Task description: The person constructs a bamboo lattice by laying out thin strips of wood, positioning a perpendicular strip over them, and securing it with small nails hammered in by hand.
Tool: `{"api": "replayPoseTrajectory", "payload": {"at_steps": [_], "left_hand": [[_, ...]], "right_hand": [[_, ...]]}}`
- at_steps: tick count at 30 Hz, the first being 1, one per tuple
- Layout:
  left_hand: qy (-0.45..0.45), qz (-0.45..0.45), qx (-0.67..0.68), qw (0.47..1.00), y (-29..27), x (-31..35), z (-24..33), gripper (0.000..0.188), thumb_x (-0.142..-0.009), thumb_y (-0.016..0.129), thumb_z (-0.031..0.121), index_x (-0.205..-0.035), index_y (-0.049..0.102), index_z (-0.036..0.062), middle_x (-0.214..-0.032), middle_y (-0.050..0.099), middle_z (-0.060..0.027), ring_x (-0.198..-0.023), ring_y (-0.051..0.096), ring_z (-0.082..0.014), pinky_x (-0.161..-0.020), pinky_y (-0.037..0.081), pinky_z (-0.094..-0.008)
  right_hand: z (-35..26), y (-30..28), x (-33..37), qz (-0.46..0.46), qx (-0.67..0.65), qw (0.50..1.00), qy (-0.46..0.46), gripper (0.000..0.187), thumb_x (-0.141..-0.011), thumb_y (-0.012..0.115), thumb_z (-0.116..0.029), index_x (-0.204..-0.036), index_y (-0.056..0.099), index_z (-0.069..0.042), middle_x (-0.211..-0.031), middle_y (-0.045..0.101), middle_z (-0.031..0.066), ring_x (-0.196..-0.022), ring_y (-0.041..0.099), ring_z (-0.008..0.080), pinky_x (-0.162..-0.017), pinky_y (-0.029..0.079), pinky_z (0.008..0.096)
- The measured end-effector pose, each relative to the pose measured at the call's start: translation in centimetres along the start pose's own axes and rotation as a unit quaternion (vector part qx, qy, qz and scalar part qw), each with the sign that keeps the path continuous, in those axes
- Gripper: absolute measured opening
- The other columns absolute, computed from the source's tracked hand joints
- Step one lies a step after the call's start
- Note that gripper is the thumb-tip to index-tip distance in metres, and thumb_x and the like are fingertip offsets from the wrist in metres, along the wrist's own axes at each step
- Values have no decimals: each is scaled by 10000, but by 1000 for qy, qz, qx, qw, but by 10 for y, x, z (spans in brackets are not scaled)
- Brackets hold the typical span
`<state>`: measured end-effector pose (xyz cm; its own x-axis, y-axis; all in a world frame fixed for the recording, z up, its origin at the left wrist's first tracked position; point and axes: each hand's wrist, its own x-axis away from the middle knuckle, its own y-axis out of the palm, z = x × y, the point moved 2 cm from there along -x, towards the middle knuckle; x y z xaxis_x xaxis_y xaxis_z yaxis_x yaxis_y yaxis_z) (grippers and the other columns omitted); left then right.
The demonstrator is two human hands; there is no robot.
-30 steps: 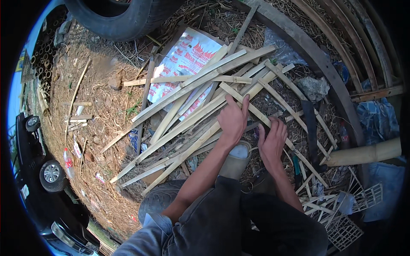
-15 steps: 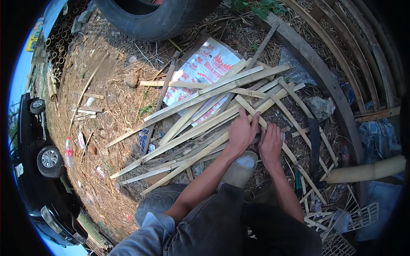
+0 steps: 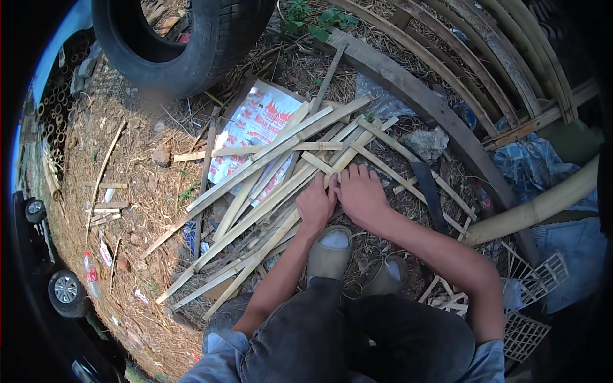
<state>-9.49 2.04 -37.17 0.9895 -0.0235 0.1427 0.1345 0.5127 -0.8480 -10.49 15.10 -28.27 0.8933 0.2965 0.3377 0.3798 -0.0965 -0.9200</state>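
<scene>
My left hand [image 3: 317,203] is closed on a pale split bamboo strip [image 3: 315,161], whose free end sticks out beyond the fingers. Right beside it, my right hand [image 3: 361,193] is closed over the same strip, knuckles up, the two thumbs nearly meeting. The strip's other stretch is hidden under the right hand and forearm. Beneath and around both hands lies a loose pile of long bamboo strips [image 3: 255,220], running from lower left to upper right. Several other strips [image 3: 389,171] cross the pile at its right side.
A tyre [image 3: 191,70] stands at the top. A printed sheet [image 3: 246,134] lies under the strips. Right are a curved wooden beam [image 3: 476,156], a stone [image 3: 426,144], a dark flat blade-like piece [image 3: 429,195], a thick bamboo pole [image 3: 536,207] and lattice pieces [image 3: 527,335]. A bottle [image 3: 90,276] lies left.
My right hand has swung over beside the left, its forearm now slanting in from the right. The strip's long right-hand stretch has gone from view. The whole view has shifted.
</scene>
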Motion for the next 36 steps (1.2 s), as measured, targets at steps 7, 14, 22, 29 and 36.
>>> {"api": "replayPoseTrajectory", "payload": {"at_steps": [7, 14, 22, 29, 36], "left_hand": [[-22, -60, -24, 998, 19, 1, -8, 358, -890, 684, 373, -1034, 670, 46, -811, 721, -217, -732, 701, -443, -643, 535, -539], [1, -54, 25, 998, 56, 20, 17, 385, -918, 653, 418, -1015, 688, 47, -800, 717, -227, -718, 699, -450, -646, 533, -550], [12, -7, -31, 999, -3, 2, -2, 420, -956, 598, 463, -1067, 682, 67, -782, 711, -232, -702, 695, -456, -643, 532, -560], [7, 2, -47, 999, 0, -3, 10, 454, -989, 550, 503, -1112, 675, 84, -766, 706, -236, -688, 691, -462, -640, 530, -568], [-35, 41, 23, 998, -5, -3, 14, 477, -996, 544, 537, -1045, 689, 85, -739, 694, -250, -672, 693, -457, -628, 538, -557]], "right_hand": [[-25, 11, -94, -199, 109, 973, 32, 264, -913, 659, -196, -1110, 771, -61, -1007, 745, 136, -867, 708, 292, -678, 463, 537], [37, 51, -163, -515, 193, 834, 43, 300, -858, 742, -357, -1061, 767, -139, -992, 731, 7, -830, 667, 213, -673, 509, 421], [-9, -3, -181, -304, 80, 940, 129, 308, -880, 736, -295, -1152, 763, -153, -1130, 734, -25, -945, 694, 179, -742, 548, 410], [10, -10, -79, 31, -90, 991, 96, 289, -955, 570, -209, -1169, 676, -47, -1182, 706, 111, -1131, 676, 296, -921, 568, 424], [35, 59, -1, 146, -115, 982, 32, 348, -1001, 554, -308, -1212, 569, -31, -1183, 559, 141, -1177, 543, 306, -948, 497, 448]]}}
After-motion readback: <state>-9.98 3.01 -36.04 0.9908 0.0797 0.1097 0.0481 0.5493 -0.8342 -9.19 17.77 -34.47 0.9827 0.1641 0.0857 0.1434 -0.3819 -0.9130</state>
